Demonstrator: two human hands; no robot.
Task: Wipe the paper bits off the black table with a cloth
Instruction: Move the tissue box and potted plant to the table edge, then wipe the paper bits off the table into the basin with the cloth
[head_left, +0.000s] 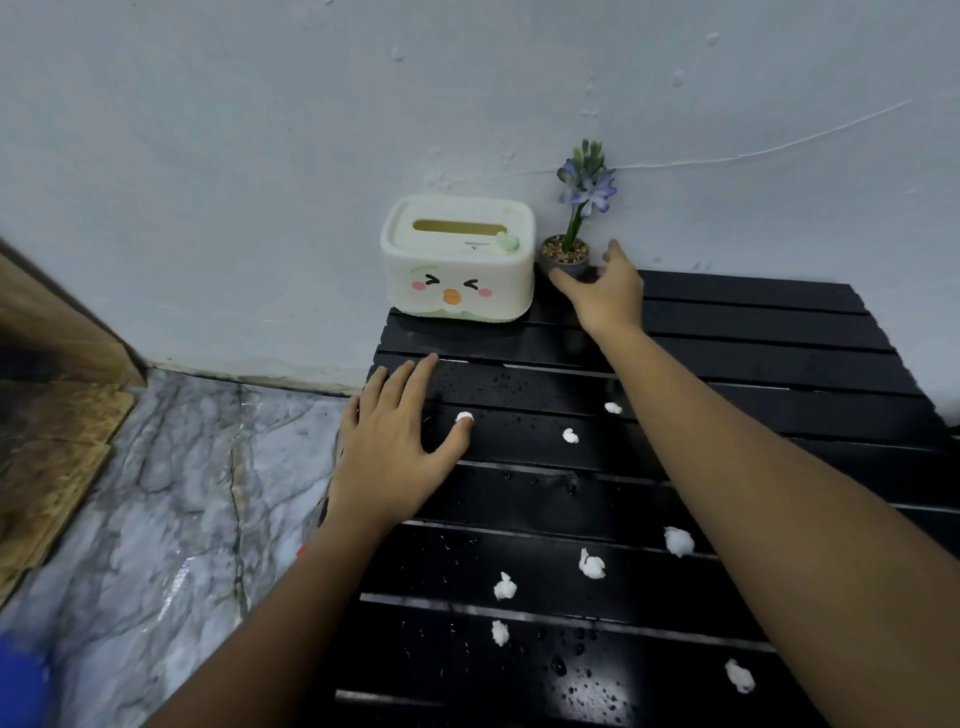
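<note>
The black slatted table (753, 332) carries several white paper bits, among them one at my thumb tip (464, 416), one mid-table (570, 436) and a bigger wad (678, 541) by my right forearm. Water drops dot the slats. My left hand (395, 441) lies flat and spread on the table's left edge, holding nothing. My right hand (605, 288) reaches to the far edge, fingers apart around the base of the small flower pot (565, 255); I cannot tell whether it touches it. No cloth is in view.
A cream tissue box (457, 257) with a cartoon face stands at the table's back left corner against the white wall. The pot holds a purple flower (587, 182). Marble-patterned floor (171, 493) lies to the left, with wooden boards (57, 431) beyond it.
</note>
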